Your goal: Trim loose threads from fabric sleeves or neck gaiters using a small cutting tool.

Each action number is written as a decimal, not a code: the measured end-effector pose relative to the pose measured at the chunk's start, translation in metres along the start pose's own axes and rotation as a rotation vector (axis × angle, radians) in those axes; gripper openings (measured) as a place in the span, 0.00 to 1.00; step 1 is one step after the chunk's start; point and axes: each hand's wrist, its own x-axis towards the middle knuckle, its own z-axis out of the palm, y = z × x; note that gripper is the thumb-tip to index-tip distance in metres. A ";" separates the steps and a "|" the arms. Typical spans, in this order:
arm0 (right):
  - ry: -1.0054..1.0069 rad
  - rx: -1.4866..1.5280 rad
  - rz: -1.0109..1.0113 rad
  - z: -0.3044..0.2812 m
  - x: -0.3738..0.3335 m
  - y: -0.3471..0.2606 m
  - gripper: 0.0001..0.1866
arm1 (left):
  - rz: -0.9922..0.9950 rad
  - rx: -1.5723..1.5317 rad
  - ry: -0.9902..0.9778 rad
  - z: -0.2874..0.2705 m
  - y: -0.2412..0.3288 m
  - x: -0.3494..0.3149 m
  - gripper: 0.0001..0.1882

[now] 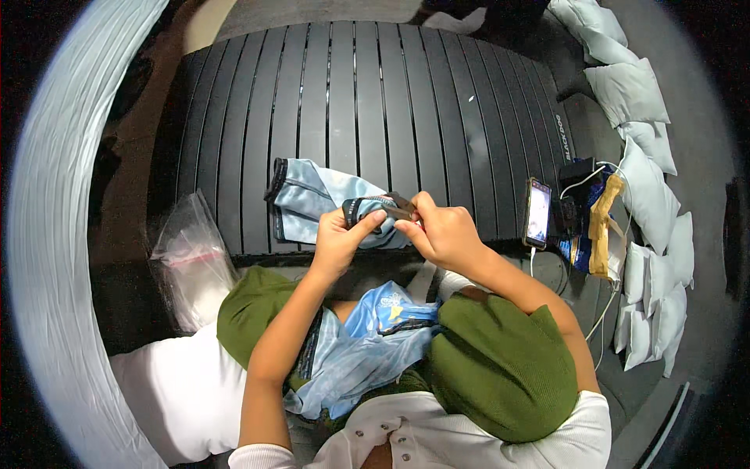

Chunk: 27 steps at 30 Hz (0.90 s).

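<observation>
My left hand is closed on a light blue cloth piece with black zigzag-stitched trim, which rests partly on the slatted table. Thumb and fingers pinch a black-edged part of it. Opposite, my right hand grips a small dark tool with a flat metallic part, held against that trim. It resembles thread snips, but the fingers cover much of it. Across my lap lies more light blue cloth, with black edging and a brighter blue printed patch.
A phone with a lit screen stands at the table's right edge, a white cable below it. Beside it sits a blue and gold bag. Clear plastic bags lie at the left. Pale pillow-like packs line the far right; a white curtain hangs left.
</observation>
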 end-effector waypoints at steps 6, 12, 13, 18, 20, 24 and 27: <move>-0.011 -0.024 -0.023 -0.002 0.001 0.000 0.15 | -0.003 -0.048 -0.023 0.001 -0.001 0.000 0.09; -0.007 -0.070 -0.053 -0.002 0.001 0.000 0.15 | -0.022 -0.044 -0.024 -0.002 -0.004 -0.001 0.08; -0.013 -0.078 -0.057 -0.002 0.001 0.000 0.15 | -0.026 -0.040 -0.033 -0.004 -0.005 -0.001 0.09; 0.043 0.020 0.019 -0.005 -0.002 0.005 0.13 | -0.026 -0.093 -0.019 0.002 0.002 0.001 0.10; 0.096 0.104 0.046 -0.005 -0.003 0.007 0.12 | -0.019 -0.102 -0.025 0.002 0.002 0.001 0.10; 0.049 0.086 0.028 -0.006 -0.005 0.007 0.13 | -0.027 -0.094 -0.024 0.001 0.001 0.002 0.09; 0.003 0.056 -0.013 -0.005 -0.004 0.004 0.14 | -0.031 -0.052 -0.026 -0.003 0.000 0.000 0.09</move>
